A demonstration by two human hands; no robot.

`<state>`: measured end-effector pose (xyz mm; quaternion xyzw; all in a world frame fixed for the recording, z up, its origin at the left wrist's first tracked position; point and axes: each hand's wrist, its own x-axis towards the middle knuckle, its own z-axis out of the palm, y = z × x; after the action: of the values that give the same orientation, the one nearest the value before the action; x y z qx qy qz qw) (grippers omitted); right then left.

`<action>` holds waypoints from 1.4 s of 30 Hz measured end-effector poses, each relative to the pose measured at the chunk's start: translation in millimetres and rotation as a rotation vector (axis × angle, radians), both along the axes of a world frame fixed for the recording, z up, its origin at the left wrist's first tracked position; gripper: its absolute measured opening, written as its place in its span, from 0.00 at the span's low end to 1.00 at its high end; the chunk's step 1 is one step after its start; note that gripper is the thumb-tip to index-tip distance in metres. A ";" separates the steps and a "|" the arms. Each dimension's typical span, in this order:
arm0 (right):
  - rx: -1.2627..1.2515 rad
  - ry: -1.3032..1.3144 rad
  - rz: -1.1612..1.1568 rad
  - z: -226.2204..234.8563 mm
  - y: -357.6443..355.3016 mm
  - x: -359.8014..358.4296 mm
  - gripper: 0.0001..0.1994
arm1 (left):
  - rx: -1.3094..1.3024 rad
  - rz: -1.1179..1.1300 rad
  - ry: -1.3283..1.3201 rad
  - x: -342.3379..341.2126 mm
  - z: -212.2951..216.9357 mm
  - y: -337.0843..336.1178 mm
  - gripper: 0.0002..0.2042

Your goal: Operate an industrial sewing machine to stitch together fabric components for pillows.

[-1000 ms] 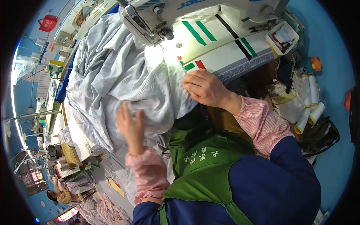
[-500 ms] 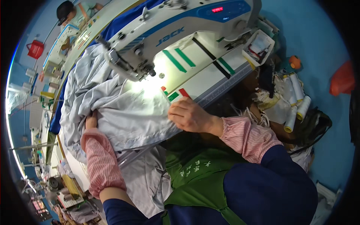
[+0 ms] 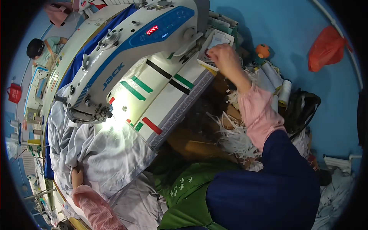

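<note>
Light grey cloth (image 3: 119, 157) lies bunched over the left part of the sewing machine bed, its near edge hanging down towards my lap. The sewing machine's (image 3: 111, 73) lit needle area stands over the cloth's upper edge. My left hand (image 3: 77, 177) rests at the cloth's left side, its fingers lost among the folds. Far right of it, my right hand (image 3: 227, 63) is at a small white box (image 3: 203, 60) beside the machine's base. Its fingers are curled together over the box's near side; anything between them is hidden.
Green, black and red tape strips (image 3: 152, 125) mark the bed, with a ruler strip (image 3: 191, 92) along its edge. Thread cones (image 3: 284, 93) and white fabric scraps (image 3: 239, 140) are at the right. Another person (image 3: 46, 50) sits at the far left.
My right hand has left the cloth's right edge and moved up and right to the white box. My left hand stays at the cloth. The whole view has shifted right.
</note>
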<state>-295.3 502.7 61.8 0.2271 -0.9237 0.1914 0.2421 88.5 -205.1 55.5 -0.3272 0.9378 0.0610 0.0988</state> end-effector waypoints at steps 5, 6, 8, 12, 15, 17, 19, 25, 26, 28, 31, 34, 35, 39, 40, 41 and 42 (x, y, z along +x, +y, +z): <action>0.191 -0.142 -0.057 -13.4 27.8 -48.9 0.06 | 0.126 0.009 0.094 -1.7 4.3 0.2 0.24; 0.277 -0.214 -0.063 -10.5 29.5 -51.5 0.06 | 0.107 -0.004 0.088 -6.4 3.0 3.0 0.24; 0.248 -0.181 -0.057 -15.7 34.4 -58.4 0.06 | 0.101 -0.048 0.186 -1.9 0.8 3.1 0.22; -0.032 -0.049 -0.005 -6.1 17.3 -42.6 0.06 | 0.201 0.131 0.255 24.7 27.3 -2.1 0.17; -0.098 -0.087 0.210 25.6 -1.7 29.1 0.04 | 0.091 -0.117 0.695 -62.4 40.1 119.6 0.08; -0.211 -0.334 0.576 49.6 -44.7 94.7 0.04 | 0.520 -0.347 1.015 -67.3 44.4 229.5 0.14; -0.322 -0.515 0.859 55.1 -75.1 137.7 0.04 | 0.482 -0.691 0.833 -91.1 80.1 364.6 0.27; -0.582 -0.694 0.830 55.8 -107.2 186.0 0.10 | 1.314 -0.078 0.715 -99.3 60.9 425.0 0.08; -0.582 -0.710 0.848 49.1 -109.1 187.7 0.10 | 1.388 -0.021 0.730 -100.0 57.9 420.3 0.08; -0.386 0.107 0.885 29.0 -115.1 189.7 0.16 | 1.535 0.105 0.797 -96.4 44.7 413.1 0.09; -0.399 0.051 0.989 -4.1 -126.8 207.5 0.17 | 1.656 0.152 0.793 -92.6 40.2 413.4 0.09; -0.468 -0.006 0.968 8.7 -141.0 222.2 0.11 | 1.776 0.169 0.872 -83.0 36.3 409.1 0.10; -0.606 -0.178 0.885 9.6 -142.9 227.2 0.09 | 1.755 0.155 0.854 -83.9 36.2 403.7 0.12; -0.824 -0.478 0.731 0.8 -152.6 226.8 0.05 | 1.922 0.133 0.902 -71.8 37.9 404.3 0.16; -0.913 -0.629 0.724 -0.6 -154.6 226.9 0.05 | 1.922 0.133 0.902 -70.9 39.1 405.3 0.16; -0.892 -0.592 0.726 2.5 -156.3 227.1 0.04 | 1.910 0.135 0.922 -71.7 42.7 408.2 0.16; -0.890 -0.591 0.726 2.3 -157.1 227.3 0.04 | 1.899 0.136 0.941 -72.1 44.4 410.3 0.16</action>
<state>-68.0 345.6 64.1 0.3409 -0.6481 0.6803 -0.0315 16.4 205.1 99.9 -0.1112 0.4292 0.8941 -0.0628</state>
